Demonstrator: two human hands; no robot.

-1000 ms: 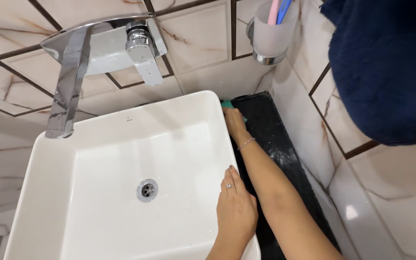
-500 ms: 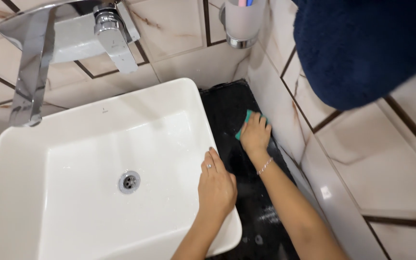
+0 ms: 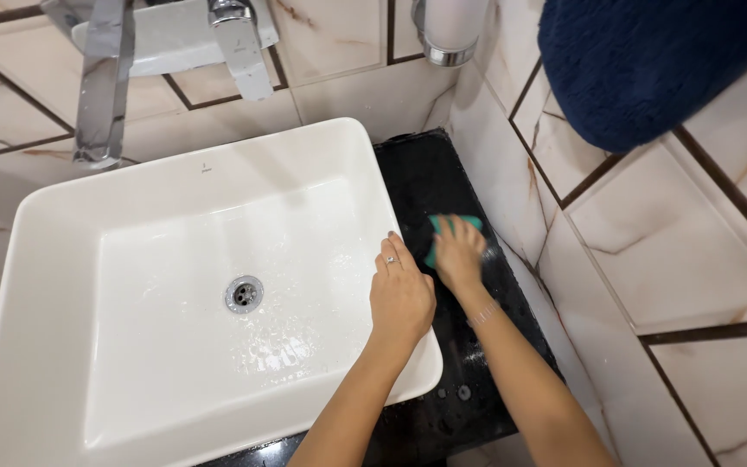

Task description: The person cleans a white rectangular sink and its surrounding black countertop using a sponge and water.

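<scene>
Right hand: we see our right hand (image 3: 458, 257) on the black countertop (image 3: 430, 186), in the narrow strip between the basin and the tiled side wall. It is blurred, but the fingers are curled down over a green sponge (image 3: 453, 230) and press it flat on the counter.
Green sponge: it lies under the fingers of the right hand, only its far edge and left edge show. It is near the right rim of the basin and just beside the wall.
Left hand: our left hand (image 3: 401, 294) rests palm down on the right rim of the white rectangular basin (image 3: 175, 186). The fingers are stretched and close together, holding nothing; one finger wears a ring (image 3: 388, 260).
Bracelet: a thin bracelet (image 3: 483, 313) sits on the right wrist, blurred.
Basin: it takes most of the left and middle of the view, with a round metal drain (image 3: 243, 294) in the bottom and water drops near it.
Faucet: a chrome wall faucet (image 3: 101, 82) hangs over the far left edge of the basin, with its lever handle (image 3: 242, 43) to the right.
Wall holder: a frosted cup in a chrome ring (image 3: 448, 30) is fixed on the far wall, above the counter.
Towel: a dark blue towel (image 3: 641, 60) hangs at the far right, over the marble wall tiles (image 3: 650, 251).
In the way: the basin rim and the wall close the counter strip from both sides.
Counter surface: it looks wet, with small drops at the near end.
</scene>
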